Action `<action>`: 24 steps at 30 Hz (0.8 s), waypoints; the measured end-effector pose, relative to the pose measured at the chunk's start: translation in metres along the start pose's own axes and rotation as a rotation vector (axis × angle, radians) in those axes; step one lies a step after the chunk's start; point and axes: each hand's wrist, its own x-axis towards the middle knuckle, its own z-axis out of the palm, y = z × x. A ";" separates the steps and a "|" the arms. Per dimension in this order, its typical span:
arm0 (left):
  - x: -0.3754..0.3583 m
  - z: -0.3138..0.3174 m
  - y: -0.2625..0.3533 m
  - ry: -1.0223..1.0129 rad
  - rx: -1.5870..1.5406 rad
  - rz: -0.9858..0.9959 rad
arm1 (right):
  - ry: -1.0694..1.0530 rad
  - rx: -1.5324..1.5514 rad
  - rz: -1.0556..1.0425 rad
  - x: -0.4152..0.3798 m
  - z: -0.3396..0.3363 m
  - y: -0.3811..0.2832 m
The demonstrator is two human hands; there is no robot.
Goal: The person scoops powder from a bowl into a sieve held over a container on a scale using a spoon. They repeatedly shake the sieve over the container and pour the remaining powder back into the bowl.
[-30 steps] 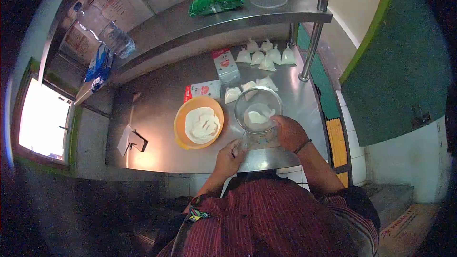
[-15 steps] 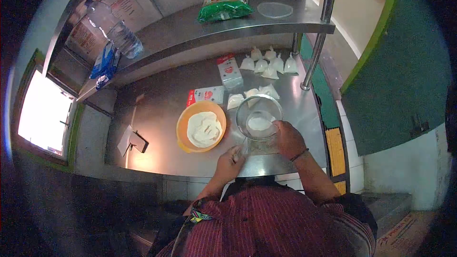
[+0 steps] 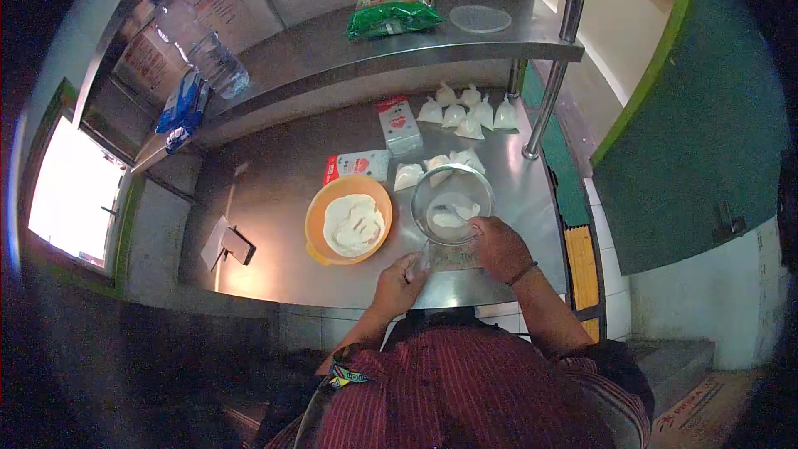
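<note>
A round metal bowl or sieve (image 3: 424,199) with white powder (image 3: 453,214) inside stands near the counter's front. My right hand (image 3: 501,249) is closed at its lower right edge, its fingertips over the powder; what they pinch is too small to name. My left hand (image 3: 402,281) is closed on a clear thing, perhaps the sieve's handle or plastic, just below the rim. Left of the sieve, an orange bowl (image 3: 312,237) holds a heap of white powder (image 3: 353,224). Small tied bags of white powder (image 3: 469,125) stand behind, and several more (image 3: 408,175) touch the far rim area.
Two red and white packs (image 3: 401,126) lie behind the bowls. A dark stand (image 3: 238,246) is at the left. The shelf (image 3: 307,58) above bears a green packet (image 3: 395,12), a clear lid (image 3: 480,19), a bottle (image 3: 199,46) and a blue packet (image 3: 183,108). A metal post (image 3: 549,100) rises at right.
The powder in the sieve has spread into a different shape. My right hand has shifted slightly left; my left hand stays nearly in place. The whole view has moved slightly.
</note>
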 end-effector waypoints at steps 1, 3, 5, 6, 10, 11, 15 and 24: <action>0.000 0.001 -0.003 -0.009 -0.047 -0.012 | -0.049 -0.022 -0.002 -0.001 -0.002 0.000; -0.002 -0.001 0.000 -0.013 -0.095 -0.027 | -0.103 -0.044 -0.007 -0.005 -0.007 -0.002; 0.002 -0.013 0.016 -0.113 -0.003 -0.118 | -0.037 -0.053 -0.030 -0.008 -0.013 -0.006; 0.002 -0.013 0.016 -0.114 -0.004 -0.119 | -0.038 -0.053 -0.029 -0.009 -0.013 -0.004; 0.003 -0.005 0.006 -0.030 0.048 0.007 | 0.135 -0.086 0.045 -0.009 -0.007 0.010; 0.003 -0.003 0.003 0.042 0.071 0.133 | 0.175 -0.084 0.076 -0.008 -0.004 0.014; 0.002 -0.008 0.020 -0.056 0.045 -0.083 | 0.208 -0.158 0.132 -0.011 0.005 0.020; 0.003 0.000 0.012 0.029 0.109 0.032 | 0.077 -0.085 0.035 -0.011 0.011 0.007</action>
